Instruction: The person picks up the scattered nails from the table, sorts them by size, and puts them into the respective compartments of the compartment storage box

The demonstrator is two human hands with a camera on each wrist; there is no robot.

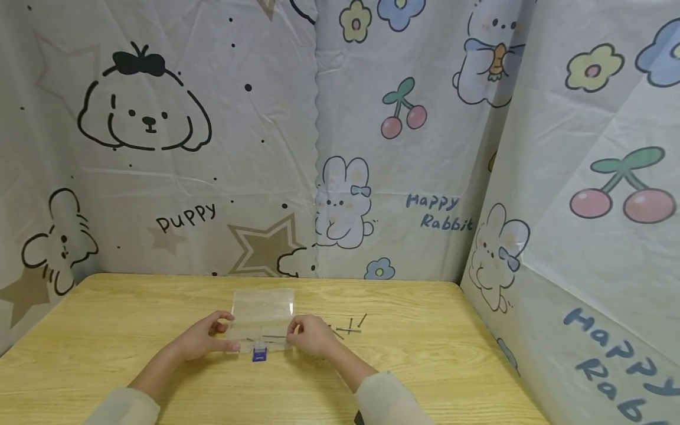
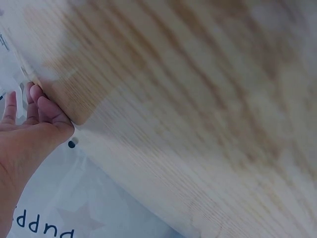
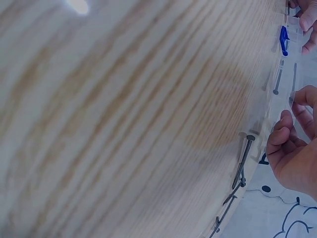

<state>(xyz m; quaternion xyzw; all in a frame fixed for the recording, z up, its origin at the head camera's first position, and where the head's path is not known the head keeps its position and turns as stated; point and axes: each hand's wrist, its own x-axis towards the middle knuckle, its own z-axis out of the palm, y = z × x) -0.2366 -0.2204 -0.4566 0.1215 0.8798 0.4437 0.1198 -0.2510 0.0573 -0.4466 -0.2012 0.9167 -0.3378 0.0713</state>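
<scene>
A clear plastic box [image 1: 262, 304] stands on the table with its lid raised at the back and a blue latch [image 1: 259, 355] at its front. My left hand [image 1: 203, 339] holds the box's left side, thumb at the front corner and bent fingers farther back. Over the box's right end, my right hand [image 1: 310, 334] pinches a nail [image 1: 274, 337] between thumb and fingertips, its shaft pointing left. Another nail [image 3: 278, 82] lies inside the box in the right wrist view. The left wrist view shows mostly tabletop, with the left hand [image 2: 37, 124] at its edge.
Several loose nails [image 1: 349, 330] lie on the wooden table [image 1: 425, 360] just right of my right hand, some crossing each other. A patterned cloth [image 1: 255, 147] hangs behind the table and along its sides.
</scene>
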